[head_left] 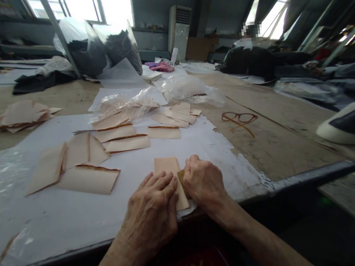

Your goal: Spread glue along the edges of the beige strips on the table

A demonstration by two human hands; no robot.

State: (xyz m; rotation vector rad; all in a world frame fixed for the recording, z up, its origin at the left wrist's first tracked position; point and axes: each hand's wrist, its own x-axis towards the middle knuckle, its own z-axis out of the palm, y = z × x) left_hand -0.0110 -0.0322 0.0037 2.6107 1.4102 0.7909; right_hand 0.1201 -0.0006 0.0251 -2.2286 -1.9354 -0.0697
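The white sheet [79, 217] lies on the surface [278, 140], and all places are told from it. On its near edge lies a paper piece [167, 167], with the left hand [152, 212] flat on it and the right hand [202, 180] touching its right side. More cut pieces [86, 158] lie on its middle. Right of it lie glasses [239, 119]. Behind it lie plastic bags [188, 88]. Left of it lies a stack of pieces [21, 115].

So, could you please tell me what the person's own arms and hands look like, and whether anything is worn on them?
Both arms are bare to where the picture ends: no sleeves show. The left hand and right hand wear no gloves; no ring, watch or bracelet is visible. The backs of the hands look wrinkled and veined, with knuckles standing out. The fingers of the left hand are bare too.
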